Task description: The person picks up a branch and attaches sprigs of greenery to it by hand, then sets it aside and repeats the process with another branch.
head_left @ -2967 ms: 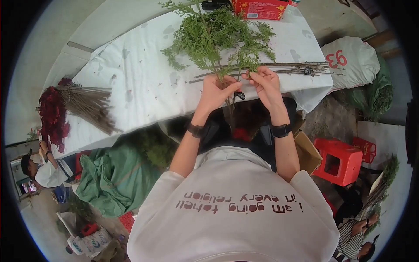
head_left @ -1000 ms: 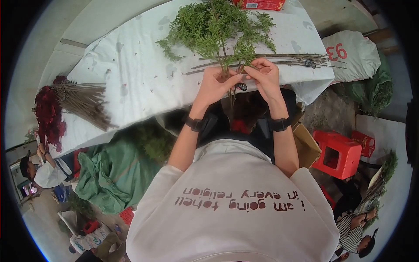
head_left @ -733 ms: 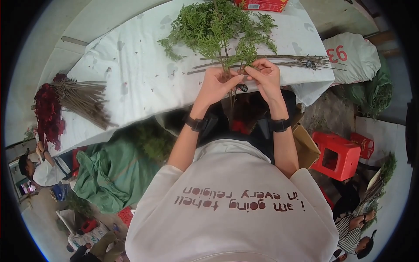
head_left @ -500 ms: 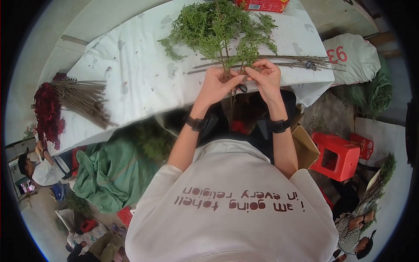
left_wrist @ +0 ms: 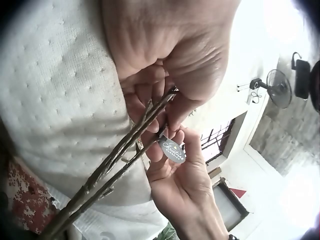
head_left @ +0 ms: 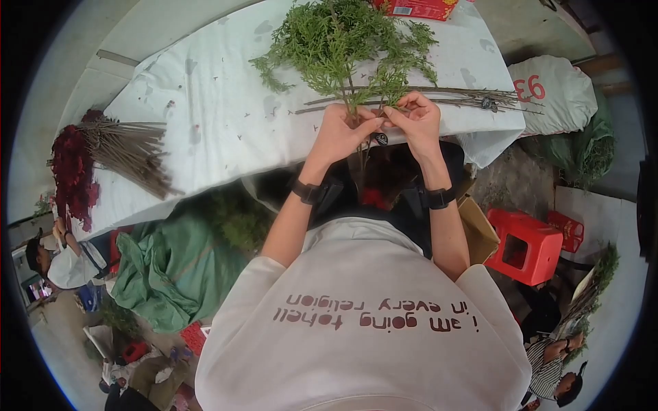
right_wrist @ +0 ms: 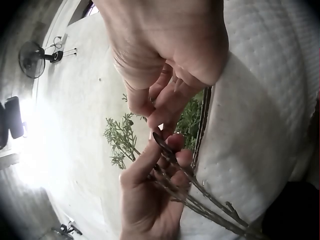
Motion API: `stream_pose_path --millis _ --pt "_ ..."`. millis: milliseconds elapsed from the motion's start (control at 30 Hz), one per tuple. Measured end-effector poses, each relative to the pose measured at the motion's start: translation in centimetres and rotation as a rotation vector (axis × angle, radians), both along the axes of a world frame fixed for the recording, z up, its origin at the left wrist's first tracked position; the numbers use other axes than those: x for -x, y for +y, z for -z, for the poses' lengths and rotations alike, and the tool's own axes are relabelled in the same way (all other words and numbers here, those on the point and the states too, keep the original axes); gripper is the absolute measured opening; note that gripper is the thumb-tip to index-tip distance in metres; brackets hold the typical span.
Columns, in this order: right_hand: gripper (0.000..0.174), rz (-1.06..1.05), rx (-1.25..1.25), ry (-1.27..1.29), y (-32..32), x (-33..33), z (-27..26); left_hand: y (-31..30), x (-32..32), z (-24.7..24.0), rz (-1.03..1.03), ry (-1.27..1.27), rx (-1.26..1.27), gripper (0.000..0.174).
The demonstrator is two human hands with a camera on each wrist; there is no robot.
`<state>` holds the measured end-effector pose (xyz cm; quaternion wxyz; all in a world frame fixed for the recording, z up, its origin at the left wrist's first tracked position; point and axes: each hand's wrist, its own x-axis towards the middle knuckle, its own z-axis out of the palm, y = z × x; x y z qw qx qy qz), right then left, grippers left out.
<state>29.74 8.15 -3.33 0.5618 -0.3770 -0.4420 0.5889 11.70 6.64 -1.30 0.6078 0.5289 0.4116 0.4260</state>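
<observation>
My left hand (head_left: 343, 133) grips the brown stems (left_wrist: 117, 150) of a bunch of evergreen branches (head_left: 329, 48), whose flat green sprays spread over the table beyond it. Close beside it, my right hand (head_left: 416, 125) brings thumb and forefinger together at a thin stem by the bunch. The fingertips of both hands meet there. An oval dark tag (left_wrist: 172, 150) with white lettering, reading in part "Christmas", hangs from the stem just below the fingertips. In the right wrist view the stems (right_wrist: 205, 202) run down past the left hand toward the lower right.
Bare twigs (head_left: 452, 99) with a similar tag lie behind the right hand. Dark red flowers with bundled stems (head_left: 133, 151) lie at the table's left end. A red box (head_left: 418, 8) stands at the back. Green sacking (head_left: 171, 267) and a red stool (head_left: 524, 246) flank me.
Both hands stay at the same spot on the stems, with only small finger shifts. The head view has tilted slightly. At lower left, another person's legs have come into view.
</observation>
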Motion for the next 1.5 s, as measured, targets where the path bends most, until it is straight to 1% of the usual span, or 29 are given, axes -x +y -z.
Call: stream_pose_path --millis 100,267,400,667,800,900,1033,1167,1500 --pt "0.016 -0.013 0.017 -0.021 0.0 0.0 -0.4 0.1 0.1 0.5 0.007 0.033 -0.027 0.01" --pt "0.016 -0.022 0.02 -0.005 0.0 0.1 -0.6 0.1 0.0 0.5 0.005 0.005 0.006 0.01" --pt "0.015 -0.04 0.038 0.005 -0.1 0.0 -0.8 0.1 0.0 0.5 -0.004 0.004 -0.019 0.01" --pt "0.015 -0.054 0.045 -0.047 0.0 -0.1 -0.6 0.2 -0.1 0.8 -0.019 0.018 -0.008 0.012" --pt "0.016 -0.053 0.051 -0.058 0.0 0.0 -0.6 0.2 -0.1 1.0 -0.029 0.015 -0.018 0.013" --pt "0.015 -0.034 0.037 -0.021 0.0 0.1 -0.6 0.2 0.0 1.4 -0.038 0.05 -0.083 0.013" --pt "0.015 -0.027 0.059 -0.079 -0.1 0.2 -1.1 0.1 0.0 1.5 -0.052 0.05 -0.081 0.013" --pt "0.016 0.018 0.053 -0.063 -0.1 0.4 -0.9 0.1 -0.2 1.4 -0.06 0.023 -0.079 0.013" --pt "0.017 0.0 0.059 -0.077 0.0 0.1 -0.5 0.1 -0.2 1.0 -0.061 0.037 -0.068 0.016"
